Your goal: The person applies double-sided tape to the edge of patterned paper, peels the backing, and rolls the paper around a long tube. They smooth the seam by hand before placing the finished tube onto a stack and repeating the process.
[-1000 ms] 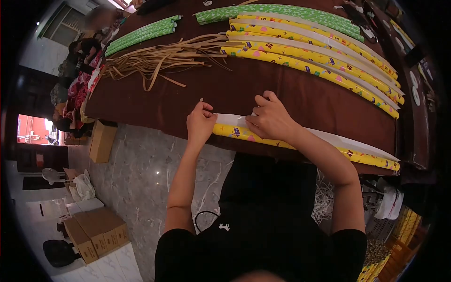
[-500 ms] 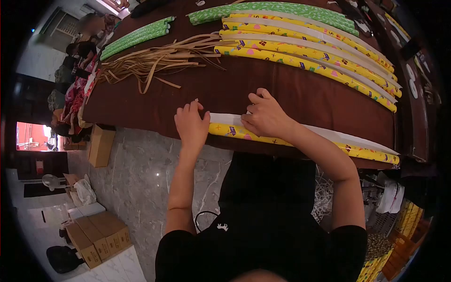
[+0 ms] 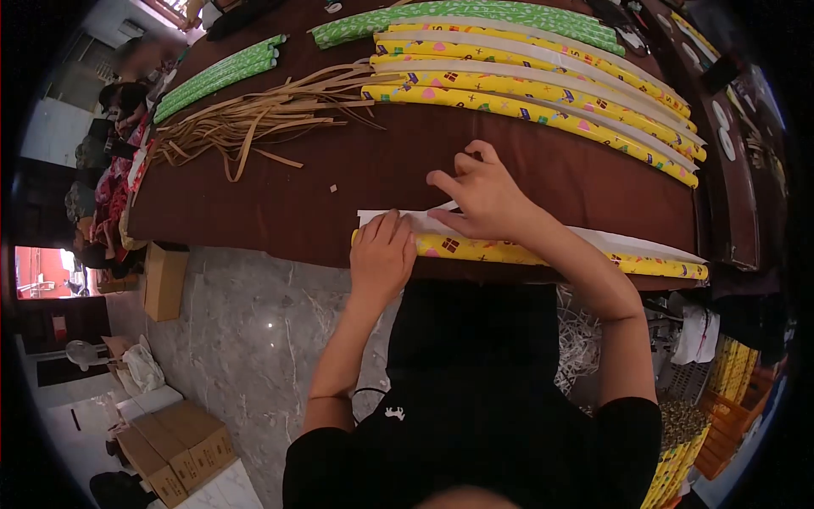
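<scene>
A yellow patterned paper roll (image 3: 500,251) with a loose white edge (image 3: 593,237) lies along the table's near side. My left hand (image 3: 384,253) is closed over the roll near its left end, fingertips on the white edge. My right hand (image 3: 487,199) is just right of it, above the roll, with its fingers bent and apart. Its thumb is near a raised white bit of paper (image 3: 444,206); whether they touch is unclear. A small pale square (image 3: 333,188) rests on the brown cloth beyond my left hand.
More yellow rolls (image 3: 543,114) and green rolls (image 3: 475,12) lie across the far side of the brown-covered table (image 3: 280,216). Brown strips (image 3: 246,119) are heaped at the left, beside shorter green rolls (image 3: 216,78). Cardboard boxes (image 3: 182,445) stand on the floor. People are at the far left.
My left hand has moved right and down onto the roll, uncovering its left end. My right hand's fingers have spread. The small pale square now shows on the cloth. The view has shifted slightly.
</scene>
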Demonstrator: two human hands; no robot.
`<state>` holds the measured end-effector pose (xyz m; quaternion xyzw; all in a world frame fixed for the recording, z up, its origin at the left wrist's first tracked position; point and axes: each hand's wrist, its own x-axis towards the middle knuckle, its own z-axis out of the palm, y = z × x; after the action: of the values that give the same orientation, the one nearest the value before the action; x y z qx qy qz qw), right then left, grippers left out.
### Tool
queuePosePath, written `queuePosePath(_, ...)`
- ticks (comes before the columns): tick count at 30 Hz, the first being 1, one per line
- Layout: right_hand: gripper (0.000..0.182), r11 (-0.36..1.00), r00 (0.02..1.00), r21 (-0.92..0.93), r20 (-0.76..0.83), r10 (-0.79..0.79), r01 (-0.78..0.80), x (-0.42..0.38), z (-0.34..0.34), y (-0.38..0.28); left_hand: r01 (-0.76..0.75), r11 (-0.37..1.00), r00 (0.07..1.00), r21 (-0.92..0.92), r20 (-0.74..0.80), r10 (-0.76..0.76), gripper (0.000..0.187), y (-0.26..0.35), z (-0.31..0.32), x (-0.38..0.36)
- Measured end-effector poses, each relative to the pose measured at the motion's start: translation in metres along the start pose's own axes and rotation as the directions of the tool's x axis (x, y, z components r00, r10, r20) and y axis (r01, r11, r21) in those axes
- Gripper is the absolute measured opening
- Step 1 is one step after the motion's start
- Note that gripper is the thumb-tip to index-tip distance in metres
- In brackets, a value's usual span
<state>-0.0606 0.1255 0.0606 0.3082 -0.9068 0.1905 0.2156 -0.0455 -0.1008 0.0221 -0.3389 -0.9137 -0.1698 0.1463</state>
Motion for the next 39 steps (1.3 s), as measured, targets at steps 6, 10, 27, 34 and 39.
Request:
queuePosePath(6, 0.026, 0.936, 0.936, 0.013, 0.022, 0.351, -0.351, -0.033, -0.077, -0.001, -0.013, 1.000, 1.000, -0.009, 0.021, 0.013, 0.036, -0.002, 0.001, -0.009)
queuePosePath(10, 0.027, 0.837, 0.846, -0.125, -0.041, 0.532, -0.532, -0.070, -0.106, -0.006, 0.002, 1.000, 0.999, 0.005, 0.040, -0.002, 0.040, 0.001, 0.003, -0.009)
queuePosePath(27, 0.038, 0.693, 0.807, -0.436, -0.157, 0.570, -0.574, -0.124, -0.074, -0.017, -0.015, 0.999, 0.998, 0.050, 0.056, 0.012, 0.038, 0.001, 0.004, -0.010)
queuePosePath(34, 0.040, 0.642, 0.799, -0.510, -0.174, 0.575, -0.573, -0.120, -0.066, -0.020, -0.023, 0.997, 0.998, 0.070, 0.060, 0.018, 0.037, 0.001, 0.005, -0.010)
queuePosePath(39, 0.039, 0.625, 0.794, -0.543, -0.138, 0.592, -0.561, -0.116, -0.066, -0.022, -0.031, 0.997, 0.998, 0.070, 0.058, 0.026, 0.038, 0.001, 0.005, -0.010)
